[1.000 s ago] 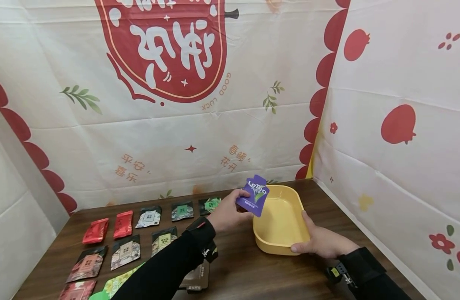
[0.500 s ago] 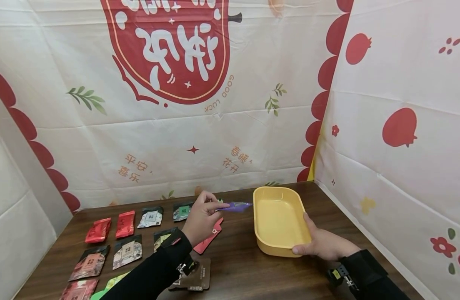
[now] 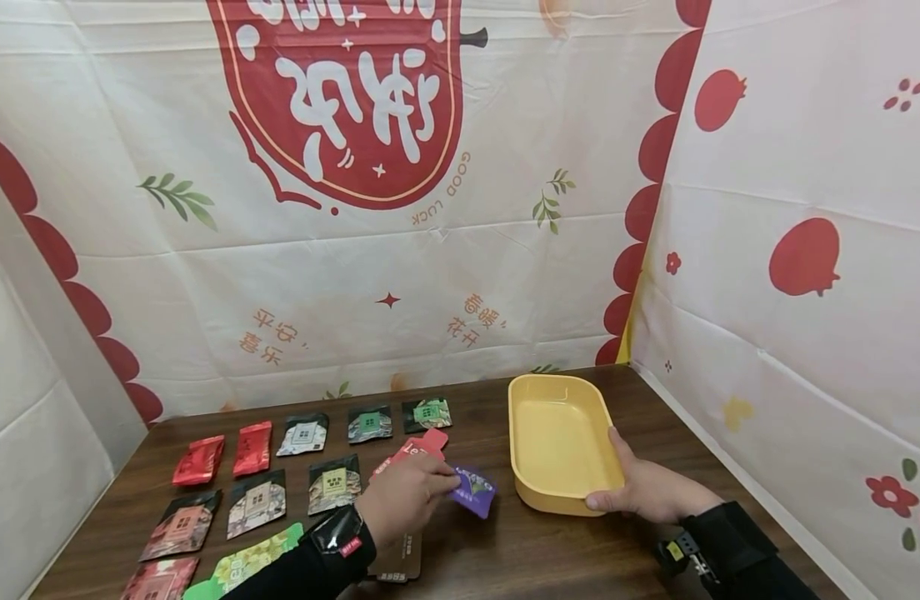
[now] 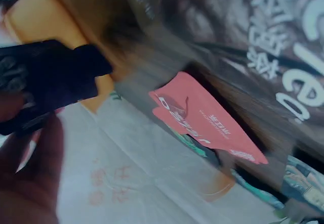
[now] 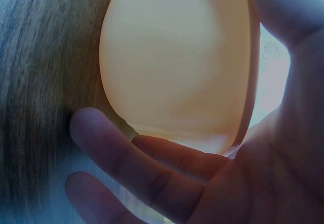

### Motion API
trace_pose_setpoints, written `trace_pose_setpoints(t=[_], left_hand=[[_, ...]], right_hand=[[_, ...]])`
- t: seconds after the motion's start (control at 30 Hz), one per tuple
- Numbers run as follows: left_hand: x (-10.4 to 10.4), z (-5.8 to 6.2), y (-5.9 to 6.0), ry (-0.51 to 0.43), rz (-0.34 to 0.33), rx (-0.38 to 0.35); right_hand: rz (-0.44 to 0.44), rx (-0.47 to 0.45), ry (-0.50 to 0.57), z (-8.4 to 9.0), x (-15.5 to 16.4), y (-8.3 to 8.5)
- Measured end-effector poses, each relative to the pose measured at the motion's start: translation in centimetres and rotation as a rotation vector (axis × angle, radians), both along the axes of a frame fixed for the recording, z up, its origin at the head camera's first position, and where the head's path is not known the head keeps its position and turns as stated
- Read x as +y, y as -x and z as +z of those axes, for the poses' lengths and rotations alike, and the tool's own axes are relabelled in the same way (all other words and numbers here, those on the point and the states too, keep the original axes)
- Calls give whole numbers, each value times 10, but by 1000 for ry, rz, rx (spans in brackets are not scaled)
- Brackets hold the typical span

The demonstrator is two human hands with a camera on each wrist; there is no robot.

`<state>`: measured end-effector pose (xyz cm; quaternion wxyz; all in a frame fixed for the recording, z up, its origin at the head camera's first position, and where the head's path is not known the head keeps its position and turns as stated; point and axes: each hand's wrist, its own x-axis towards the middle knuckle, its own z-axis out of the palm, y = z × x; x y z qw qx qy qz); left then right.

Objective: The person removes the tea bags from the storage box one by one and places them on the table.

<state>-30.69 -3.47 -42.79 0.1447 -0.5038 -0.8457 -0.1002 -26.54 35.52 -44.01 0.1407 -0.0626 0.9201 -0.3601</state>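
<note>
Dark wood worktop [image 3: 505, 550]: right hand [image 3: 647, 487] fingers clamp the yellow tray [image 3: 561, 437] near rim to steady it, left hand [image 3: 403, 498] pinches the purple LeTea pouch [image 3: 471, 490] flat just left of the tray.

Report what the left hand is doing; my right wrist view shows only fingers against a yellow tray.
Observer: The left hand pinches a purple packet low over the wooden table, left of the yellow tray.
Operator: Say whether the tray holds anything.
Observer: In the head view it holds nothing; the right hand grips its near corner.
Operator: List what else lies by the left hand.
Observer: A red packet lies just beyond it, and rows of small sachets lie further left.
</note>
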Motion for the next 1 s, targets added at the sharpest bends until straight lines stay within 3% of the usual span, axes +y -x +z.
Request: trace_pose_setpoints(t=[0.2,0.33,0.6,0.7,0.8,1.0], left_hand=[[6,-9,-8,319,91,-88],[7,-14,-12,419,146,-160],[12,-17,-9,449,241,-299],[12,-17,-10,435,246,-300],[11,-20,-10,413,225,-297],[-2,-22,-7,290,93,-278]], right_hand=[[19,9,8,0,-2,5],[38,1,26,-3,-5,10],[83,14,15,-4,-8,19],[116,12,6,-4,-4,22],[171,8,-1,-3,4,26],[197,-27,-71,2,26,33]])
